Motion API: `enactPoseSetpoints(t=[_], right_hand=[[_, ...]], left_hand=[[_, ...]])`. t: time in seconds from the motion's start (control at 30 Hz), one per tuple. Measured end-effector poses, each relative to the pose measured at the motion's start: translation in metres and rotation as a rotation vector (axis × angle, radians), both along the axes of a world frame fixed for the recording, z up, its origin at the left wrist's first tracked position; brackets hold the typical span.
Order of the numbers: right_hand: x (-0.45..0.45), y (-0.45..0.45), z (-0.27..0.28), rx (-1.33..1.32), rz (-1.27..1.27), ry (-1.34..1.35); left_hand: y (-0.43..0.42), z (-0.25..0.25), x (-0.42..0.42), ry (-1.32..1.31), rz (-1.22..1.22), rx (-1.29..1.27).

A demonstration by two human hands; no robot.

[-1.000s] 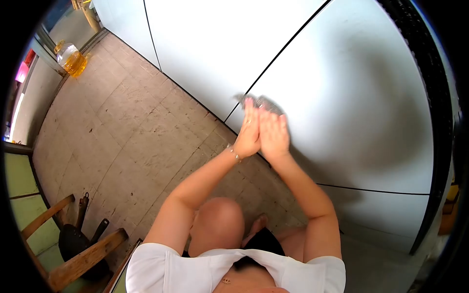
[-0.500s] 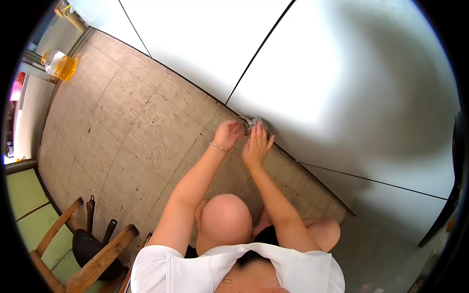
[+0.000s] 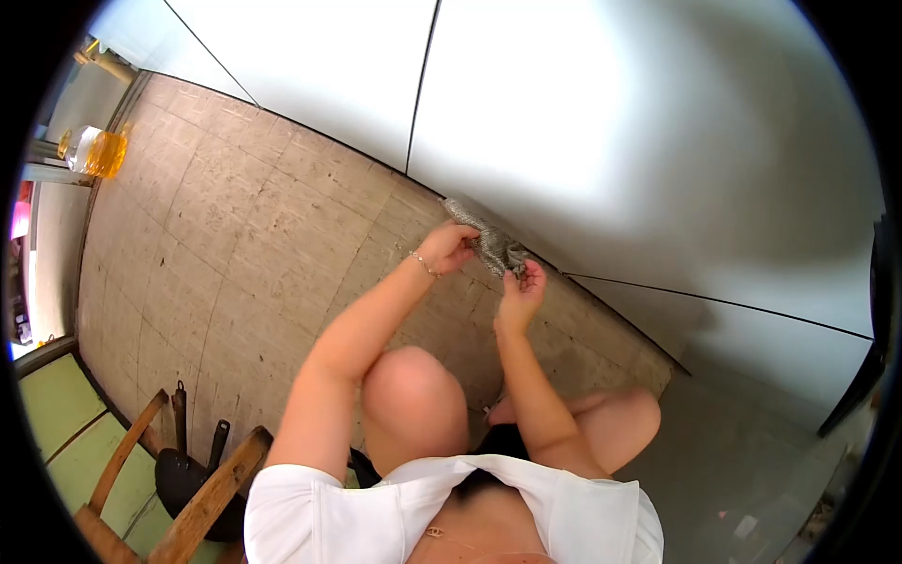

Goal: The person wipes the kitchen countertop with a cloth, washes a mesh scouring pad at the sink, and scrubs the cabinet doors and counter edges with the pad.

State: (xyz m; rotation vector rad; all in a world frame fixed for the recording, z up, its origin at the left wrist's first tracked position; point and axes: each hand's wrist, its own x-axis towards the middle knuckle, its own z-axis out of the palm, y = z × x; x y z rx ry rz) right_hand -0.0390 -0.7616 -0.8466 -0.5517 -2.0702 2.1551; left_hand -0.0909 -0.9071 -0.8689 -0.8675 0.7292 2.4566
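A crumpled grey cloth point(image 3: 490, 246) hangs between my two hands, close to the bottom edge of the white panel point(image 3: 526, 113). My left hand point(image 3: 448, 248), with a bracelet at its wrist, pinches the cloth from its left side. On the lower right end of the cloth, the fingers of my right hand point(image 3: 522, 290) are closed. Tiled brown floor point(image 3: 272, 216) lies beneath both hands.
A bottle of yellow liquid point(image 3: 98, 152) stands at the far left. Dark pans point(image 3: 188, 481) and a wooden chair frame point(image 3: 211, 498) are at the lower left. Bent knees point(image 3: 413, 399) are below my hands.
My hands have come down off the white panel and moved apart, and the cloth is now spread between them. The view has shifted, so the panel's seams appear further left.
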Motion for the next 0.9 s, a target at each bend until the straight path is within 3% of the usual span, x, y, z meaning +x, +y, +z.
enactPoseSetpoints(t=[0.1,0.2,0.3,0.4,0.47,0.53,0.67,0.8,0.9], right_hand=[[-0.008,0.029,0.016,-0.598,-0.207,-0.290],[-0.020,0.045,0.036,-1.129,-0.203,-0.596],[-0.018,0.064,-0.005,-1.120,-0.150,-0.538],[-0.024,0.082,-0.051,-1.033,-0.422,-0.717],[-0.022,0.095,-0.082,-1.114,-0.503,-0.673],[-0.031,0.108,-0.084,-1.201,-0.545,-0.610],[-0.049,0.120,-0.039,-1.444,-0.529,-0.408],[-0.055,0.127,-0.025,-1.679,-0.482,-0.173],[-0.063,0.139,-0.046,-1.745,-0.346,-0.189]], left_hand=[[0.017,0.047,0.001,0.107,-0.072,-0.139],[0.039,0.052,0.001,0.161,-0.130,-0.167],[0.062,0.020,-0.005,0.048,-0.191,-0.218],[0.086,0.002,0.003,-0.047,0.112,-0.051],[0.100,-0.012,0.013,-0.101,0.193,-0.037],[0.117,-0.028,0.011,-0.119,0.303,-0.014],[0.151,-0.049,-0.001,-0.063,0.478,0.137],[0.169,-0.017,-0.008,0.072,0.591,0.413],[0.171,0.008,-0.015,0.149,0.578,0.466]])
